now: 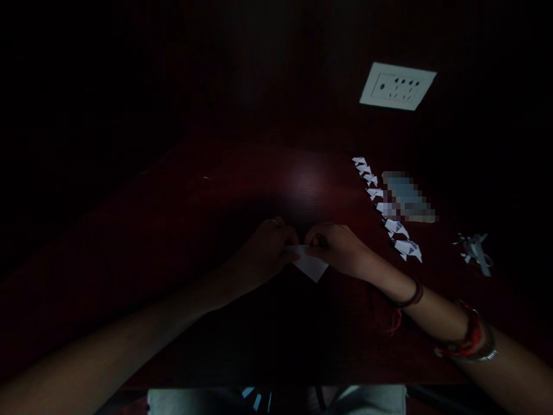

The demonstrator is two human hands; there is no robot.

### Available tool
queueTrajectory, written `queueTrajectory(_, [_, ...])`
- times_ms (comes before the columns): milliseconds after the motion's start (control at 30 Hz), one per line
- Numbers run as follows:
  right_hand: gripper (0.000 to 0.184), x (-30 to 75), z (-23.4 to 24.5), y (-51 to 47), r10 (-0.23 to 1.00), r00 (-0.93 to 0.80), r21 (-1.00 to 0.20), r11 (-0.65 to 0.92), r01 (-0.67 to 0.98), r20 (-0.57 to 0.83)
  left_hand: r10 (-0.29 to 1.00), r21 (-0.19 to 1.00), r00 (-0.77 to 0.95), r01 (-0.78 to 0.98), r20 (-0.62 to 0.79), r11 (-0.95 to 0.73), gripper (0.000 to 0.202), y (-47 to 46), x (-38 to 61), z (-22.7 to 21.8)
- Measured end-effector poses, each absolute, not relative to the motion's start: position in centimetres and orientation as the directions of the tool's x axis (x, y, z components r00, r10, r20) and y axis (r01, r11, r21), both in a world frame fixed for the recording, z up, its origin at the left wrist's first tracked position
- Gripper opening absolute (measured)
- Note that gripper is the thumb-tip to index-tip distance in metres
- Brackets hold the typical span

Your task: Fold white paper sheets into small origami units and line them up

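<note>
In dim light, a person's left hand (273, 248) and right hand (337, 246) pinch the top edge of a white paper (315, 271), its point toward the body, above a dark red table (181, 242), left of a row of folded paper shapes (406, 249). A neat crease probably calls for aligned edges and even thumb pressure.

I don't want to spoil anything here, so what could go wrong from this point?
The scene is dim, so the white paper pinched between the left hand and right hand might get creased crookedly. The row of paper figures is just beyond the right hand, so an outward sweep could knock some askew. The loose red string at the right wrist might snag something.
</note>
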State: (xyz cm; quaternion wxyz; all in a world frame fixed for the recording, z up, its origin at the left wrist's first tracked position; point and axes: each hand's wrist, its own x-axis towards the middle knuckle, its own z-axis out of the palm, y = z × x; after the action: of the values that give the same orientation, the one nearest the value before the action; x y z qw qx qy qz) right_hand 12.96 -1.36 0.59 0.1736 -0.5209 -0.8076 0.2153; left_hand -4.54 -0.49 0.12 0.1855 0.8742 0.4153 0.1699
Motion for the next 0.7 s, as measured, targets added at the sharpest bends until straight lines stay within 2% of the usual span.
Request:
queueTrajectory(133, [0.016,13.0,0.5,-1.4,0.900,-0.418,-0.497,0.421,0.759,0.125,0.784,0.507,0.611,0.645,0.108,-0.572,0.012,-0.6,-4.3,0.4])
queueTrajectory(200, [0.012,12.9,0.5,-1.4,0.890,-0.431,-0.486,0.445,0.752,0.147,0.774,0.520,0.626,0.633,0.092,-0.574,0.009,-0.7,-4.2,0.6])
queueTrajectory(267, [0.008,12.8,0.5,-1.6,0.882,-0.444,-0.488,0.460,0.742,0.157,0.762,0.498,0.638,0.629,0.109,-0.597,0.008,-0.7,-4.1,0.7])
queueTrajectory(400, [0.013,12.7,0.3,-2.0,0.868,-0.458,-0.485,0.490,0.724,0.193,0.743,0.411,0.652,0.642,0.149,-0.647,0.010,-0.4,-4.4,0.7])
queueTrajectory(533, [0.016,12.9,-0.3,-2.4,0.838,-0.482,-0.380,0.546,0.747,0.257,0.703,0.367,0.697,0.623,0.142,-0.691,0.016,0.0,-5.0,0.6])
queueTrajectory(700, [0.018,13.1,-0.5,-3.0,0.786,-0.566,-0.202,0.613,0.764,0.247,0.633,0.212,0.762,0.601,0.139,-0.770,0.020,0.3,-5.8,0.8])
